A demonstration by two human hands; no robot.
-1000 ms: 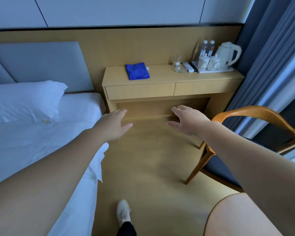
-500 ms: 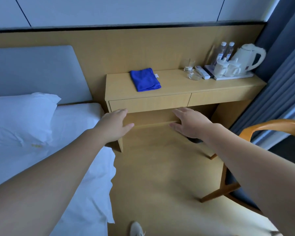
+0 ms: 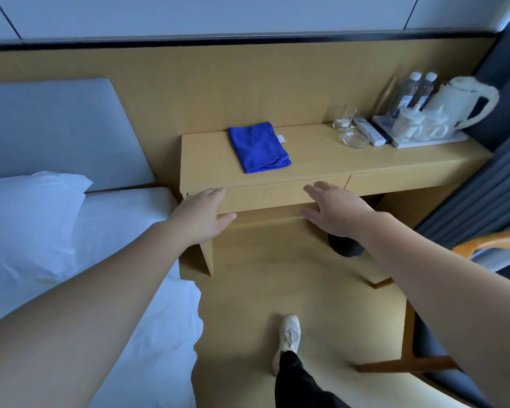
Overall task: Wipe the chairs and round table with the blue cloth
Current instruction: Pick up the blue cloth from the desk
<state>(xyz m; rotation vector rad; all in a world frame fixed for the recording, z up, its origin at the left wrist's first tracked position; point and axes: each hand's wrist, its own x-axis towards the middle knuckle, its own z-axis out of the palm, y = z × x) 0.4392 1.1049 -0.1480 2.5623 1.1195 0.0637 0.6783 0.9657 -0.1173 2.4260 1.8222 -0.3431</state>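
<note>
Floor (image 3: 277,275) lies bare in a strip from the person's white shoe (image 3: 289,337) at 6 o'clock up to the desk. It is hemmed by the hanging sheet edge of the bed (image 3: 115,231) at 9 o'clock and by the wooden chair (image 3: 409,334) at 4 o'clock. The tabletop (image 3: 321,163) runs its front edge straight across the middle of the view, with two drawer fronts below. The blue cloth (image 3: 258,147) lies folded flat on the tabletop at 12 o'clock, nearer the left end, set back from the front edge with bare wood around it. At 2 o'clock, well apart from the cloth, stand a glass (image 3: 342,116), an ashtray (image 3: 354,139), a remote (image 3: 368,131) and a tray (image 3: 424,141). The tray bears two mugs (image 3: 407,128), two water bottles (image 3: 415,89) and a white kettle (image 3: 457,104).

Compared with half a second ago, the desk fills more of the view, the chair has slid toward the right border, and the shoe has come further in. The hands, then mostly over the gap under the drawers, now overlap the left drawer front.

Both arms reach forward. The left hand (image 3: 200,214) at 11 o'clock and the right hand (image 3: 336,212) at 1 o'clock are palm down, with fingers straight and slightly spread. They hold nothing and are short of the cloth. Whether the fingertips touch the drawer front cannot be told.
</note>
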